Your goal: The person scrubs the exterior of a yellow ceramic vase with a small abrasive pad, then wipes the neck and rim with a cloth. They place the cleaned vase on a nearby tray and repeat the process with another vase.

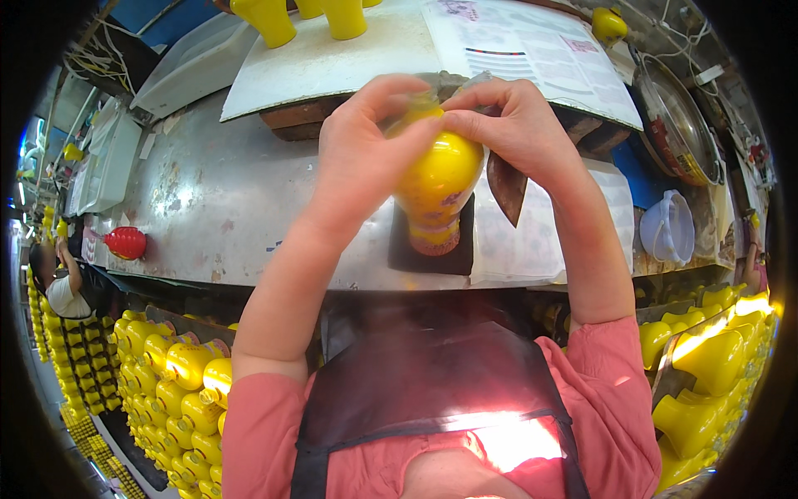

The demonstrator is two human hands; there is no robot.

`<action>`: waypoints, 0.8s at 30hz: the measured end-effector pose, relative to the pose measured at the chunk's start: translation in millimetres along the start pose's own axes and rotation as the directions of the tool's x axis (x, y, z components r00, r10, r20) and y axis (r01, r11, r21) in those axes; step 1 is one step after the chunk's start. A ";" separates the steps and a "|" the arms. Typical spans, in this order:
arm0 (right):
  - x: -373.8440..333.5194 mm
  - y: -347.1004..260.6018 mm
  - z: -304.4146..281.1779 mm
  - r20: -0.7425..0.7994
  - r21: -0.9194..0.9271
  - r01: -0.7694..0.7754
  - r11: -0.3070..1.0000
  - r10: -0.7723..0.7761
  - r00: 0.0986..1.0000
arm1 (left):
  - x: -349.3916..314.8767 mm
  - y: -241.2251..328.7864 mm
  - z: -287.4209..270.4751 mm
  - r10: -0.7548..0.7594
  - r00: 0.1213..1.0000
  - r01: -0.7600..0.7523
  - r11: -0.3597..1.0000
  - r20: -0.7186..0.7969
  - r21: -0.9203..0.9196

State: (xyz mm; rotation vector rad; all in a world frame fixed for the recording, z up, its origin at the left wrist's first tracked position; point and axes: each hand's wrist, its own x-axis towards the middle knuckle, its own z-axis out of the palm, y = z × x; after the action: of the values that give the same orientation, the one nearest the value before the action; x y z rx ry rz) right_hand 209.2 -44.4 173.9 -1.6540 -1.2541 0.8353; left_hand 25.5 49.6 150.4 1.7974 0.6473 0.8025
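Note:
A glossy yellow vase (449, 168) with a narrow neck and purple markings stands upright on a dark square pad (432, 259). My left hand (372, 137), smeared by motion, curls its fingers around the neck and shoulder from the left. On the other side my right hand (509, 125) is closed in a pinch, thumb and forefinger against the neck; what lies between them is hidden. Just below this hand is a dark brown pointed blade (506, 190); I cannot tell if it is held or lies on the table.
Behind my hands a raised white board (349, 73) bears yellow vases (345, 18) and printed sheets (524, 50). A red ribbed object (125, 242) sits at the left, a pale bucket (667, 229) at the right. Yellow vases (189, 366) are stacked on both sides. Another person (66, 287) is far left.

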 end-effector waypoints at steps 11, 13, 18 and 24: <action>-11.0 0.1 16.0 -0.231 -0.266 0.241 0.933 -0.305 0.924 | 2.4 -11.8 -10.8 0.018 0.983 0.041 0.947 0.181 -0.318; -11.3 -3.7 18.3 -0.238 -0.314 0.266 0.911 -0.346 0.907 | 2.5 -12.8 -8.9 0.020 0.984 0.039 0.945 0.176 -0.325; -9.9 -11.9 20.2 -0.231 -0.386 0.248 0.889 -0.353 0.907 | 1.3 -13.1 -7.7 0.020 0.988 0.026 0.955 0.150 -0.297; -11.5 -14.5 21.8 -0.236 -0.412 0.231 0.881 -0.348 0.907 | 0.9 -14.9 -6.6 0.044 0.989 -0.003 0.960 0.141 -0.280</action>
State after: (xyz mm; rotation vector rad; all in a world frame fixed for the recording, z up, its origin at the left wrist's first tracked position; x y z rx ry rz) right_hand 181.4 -48.6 178.8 -1.7438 -1.4557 0.1441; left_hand 20.1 59.1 138.4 1.5896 0.3952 0.7306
